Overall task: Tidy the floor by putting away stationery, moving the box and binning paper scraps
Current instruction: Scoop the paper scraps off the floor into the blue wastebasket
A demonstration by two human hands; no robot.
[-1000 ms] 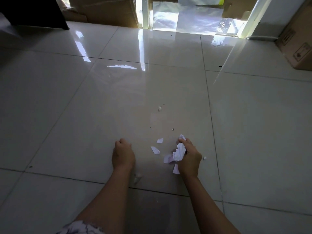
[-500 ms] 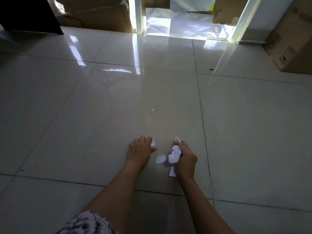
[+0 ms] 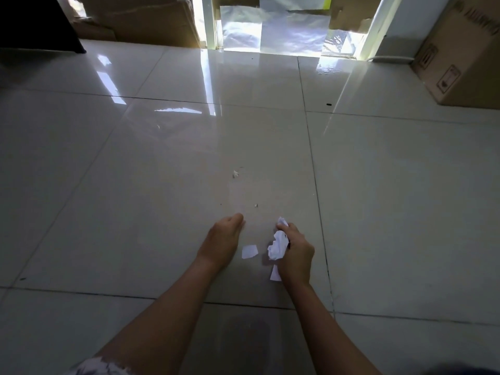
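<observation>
My right hand point(image 3: 296, 253) is shut on a crumpled wad of white paper point(image 3: 277, 246), held low over the glossy tiled floor point(image 3: 135, 185). A flat white scrap point(image 3: 249, 251) lies on the tile between my hands. Another scrap point(image 3: 275, 274) pokes out from under my right wrist. My left hand point(image 3: 221, 239) rests on the floor left of the flat scrap, fingers bent down; what lies beneath them is hidden. Two tiny bits lie farther out: one bit point(image 3: 236, 173) and a smaller speck point(image 3: 256, 205).
A large cardboard box point(image 3: 465, 55) stands at the far right against the wall. More cardboard boxes point(image 3: 135, 17) sit at the back left beside dark furniture point(image 3: 32, 20). A bright glass doorway point(image 3: 284, 31) is straight ahead.
My left hand moved right to the scraps and curled its fingers down. The small scrap that was at its fingertips is no longer visible. My right hand kept hold of the wad.
</observation>
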